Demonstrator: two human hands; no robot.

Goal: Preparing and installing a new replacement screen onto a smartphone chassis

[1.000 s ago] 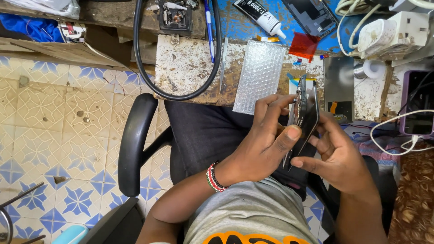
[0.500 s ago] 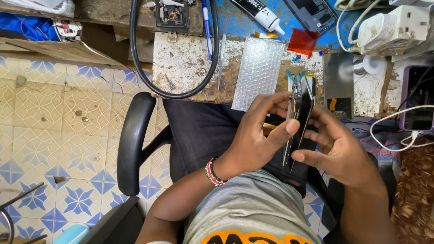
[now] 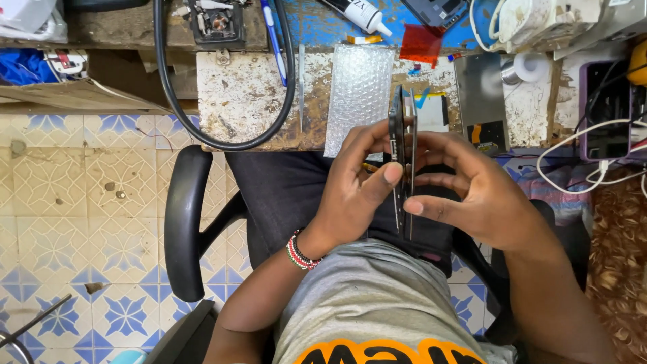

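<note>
A dark smartphone [image 3: 399,152] stands edge-on over my lap, its thin screen panel split a little from the body. My left hand [image 3: 350,195], with a beaded bracelet on the wrist, grips the phone's left side, thumb against the edge. My right hand [image 3: 472,192] holds the right side, fingers pressed on the screen panel. Both hands meet around the phone just in front of the worn workbench [image 3: 242,101].
On the bench lie a bubble-wrap sheet [image 3: 357,94], a black cable loop [image 3: 222,135], a blue pen [image 3: 273,40], a glue tube [image 3: 360,15], a red film piece [image 3: 419,44], a grey metal plate [image 3: 480,98] and white cables [image 3: 586,155]. A black chair armrest [image 3: 185,222] is at my left, tiled floor beyond.
The phone has turned from tilted to upright and edge-on, and both hands have shifted slightly left with it. The gap between screen and body shows more clearly.
</note>
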